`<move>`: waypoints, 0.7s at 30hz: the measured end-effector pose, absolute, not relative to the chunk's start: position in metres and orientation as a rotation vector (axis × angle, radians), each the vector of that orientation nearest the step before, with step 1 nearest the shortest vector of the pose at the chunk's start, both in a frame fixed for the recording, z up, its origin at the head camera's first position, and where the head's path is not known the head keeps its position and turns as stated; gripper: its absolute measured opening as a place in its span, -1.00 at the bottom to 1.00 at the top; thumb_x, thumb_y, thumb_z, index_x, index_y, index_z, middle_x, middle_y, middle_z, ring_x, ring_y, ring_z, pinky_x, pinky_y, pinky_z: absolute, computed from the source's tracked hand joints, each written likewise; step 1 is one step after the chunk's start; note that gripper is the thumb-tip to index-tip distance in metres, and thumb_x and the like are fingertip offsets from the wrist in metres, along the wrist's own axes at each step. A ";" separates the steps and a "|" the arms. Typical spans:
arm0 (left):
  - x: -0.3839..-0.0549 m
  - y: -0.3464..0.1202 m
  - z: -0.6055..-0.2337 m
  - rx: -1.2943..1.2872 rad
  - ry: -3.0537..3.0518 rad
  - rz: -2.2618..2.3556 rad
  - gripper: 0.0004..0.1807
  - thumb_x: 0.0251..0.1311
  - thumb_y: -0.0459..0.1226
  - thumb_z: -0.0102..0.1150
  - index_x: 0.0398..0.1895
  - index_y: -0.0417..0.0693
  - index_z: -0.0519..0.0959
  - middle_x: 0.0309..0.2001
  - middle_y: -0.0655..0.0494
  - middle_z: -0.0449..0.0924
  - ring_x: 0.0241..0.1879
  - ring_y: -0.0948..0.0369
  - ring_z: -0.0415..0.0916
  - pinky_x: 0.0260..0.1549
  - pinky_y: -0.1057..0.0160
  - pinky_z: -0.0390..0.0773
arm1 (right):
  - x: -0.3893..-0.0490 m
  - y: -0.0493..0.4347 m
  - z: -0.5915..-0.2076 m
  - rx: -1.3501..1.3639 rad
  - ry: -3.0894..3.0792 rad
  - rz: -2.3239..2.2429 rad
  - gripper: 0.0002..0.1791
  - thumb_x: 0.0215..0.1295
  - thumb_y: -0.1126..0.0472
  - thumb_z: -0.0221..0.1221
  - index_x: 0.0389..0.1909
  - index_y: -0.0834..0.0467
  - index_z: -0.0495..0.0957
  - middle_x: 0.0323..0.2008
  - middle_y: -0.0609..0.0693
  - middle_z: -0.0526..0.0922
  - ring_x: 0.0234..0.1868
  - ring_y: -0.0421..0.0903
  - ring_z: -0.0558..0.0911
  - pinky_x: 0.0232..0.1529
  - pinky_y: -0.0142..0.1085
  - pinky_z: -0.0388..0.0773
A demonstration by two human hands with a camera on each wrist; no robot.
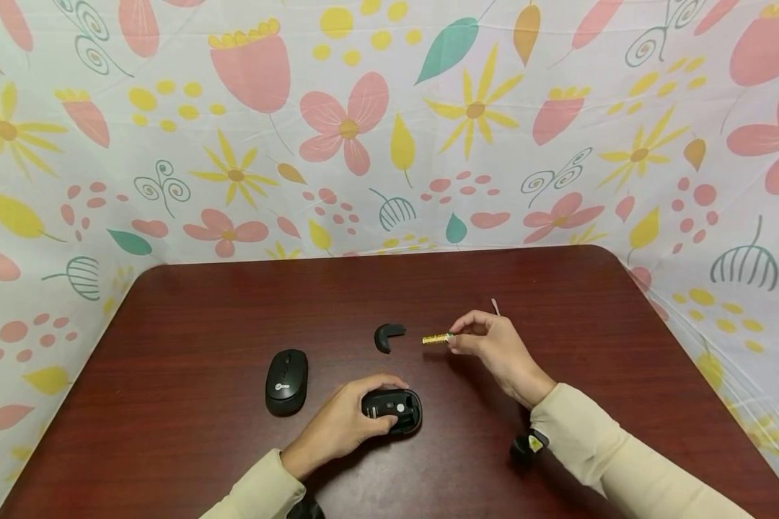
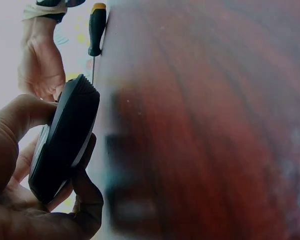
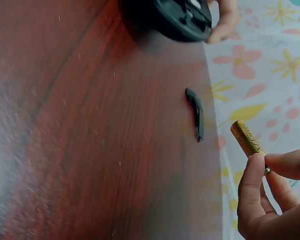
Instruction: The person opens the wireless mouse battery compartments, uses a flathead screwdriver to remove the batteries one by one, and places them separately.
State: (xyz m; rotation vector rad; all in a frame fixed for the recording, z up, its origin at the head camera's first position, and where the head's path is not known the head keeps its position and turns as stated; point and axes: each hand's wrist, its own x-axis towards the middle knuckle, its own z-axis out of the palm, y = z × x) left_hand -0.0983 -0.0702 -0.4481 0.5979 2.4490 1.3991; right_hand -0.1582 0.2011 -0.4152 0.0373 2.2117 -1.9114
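Note:
My left hand [image 1: 349, 414] grips a black computer mouse [image 1: 389, 405] by its sides, underside up, with a hollow showing in its base. Between thumb and fingertips, my right hand [image 1: 503, 355] pinches one end of a gold battery [image 1: 436, 339], held apart from the mouse. In the right wrist view, that battery [image 3: 247, 138] tilts up out of the fingers. Between the hands, farther back on the table, lies a small curved black cover [image 1: 386, 336]. The left wrist view shows the mouse [image 2: 67, 137] edge-on, its hollow hidden.
A second black mouse [image 1: 286, 383] stands upright on the brown table [image 1: 188, 346], left of my left hand. A screwdriver [image 2: 96, 31] with a black and yellow handle lies beyond the right hand, mostly hidden in the head view. Floral cloth [image 1: 363, 202] hangs along the table's back edge.

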 end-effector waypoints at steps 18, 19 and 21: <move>-0.107 -0.072 -0.451 0.634 2.375 1.381 -0.54 0.21 -0.33 0.45 0.15 0.27 0.67 0.08 0.24 0.73 -0.04 0.30 0.62 -0.02 0.35 0.59 | -0.192 0.202 -0.433 0.153 2.162 -1.847 -0.81 0.34 0.57 0.16 -0.05 0.52 0.51 -0.35 0.05 0.68 -0.32 -0.22 0.75 -0.15 -0.39 0.79; -0.108 -0.072 -0.452 0.639 2.372 1.380 -0.55 0.21 -0.33 0.45 0.15 0.26 0.67 0.09 0.24 0.73 -0.03 0.30 0.62 -0.01 0.36 0.59 | -0.193 0.202 -0.434 0.155 2.166 -1.842 -0.81 0.34 0.58 0.15 -0.05 0.52 0.52 -0.35 0.06 0.68 -0.32 -0.22 0.74 -0.16 -0.40 0.79; -0.109 -0.072 -0.453 0.650 2.368 1.377 -0.55 0.22 -0.33 0.45 0.15 0.24 0.67 0.11 0.24 0.72 0.00 0.29 0.62 0.02 0.35 0.59 | -0.194 0.201 -0.436 0.148 2.181 -1.828 -0.81 0.34 0.58 0.14 -0.05 0.53 0.52 -0.35 0.06 0.69 -0.34 -0.22 0.73 -0.17 -0.40 0.78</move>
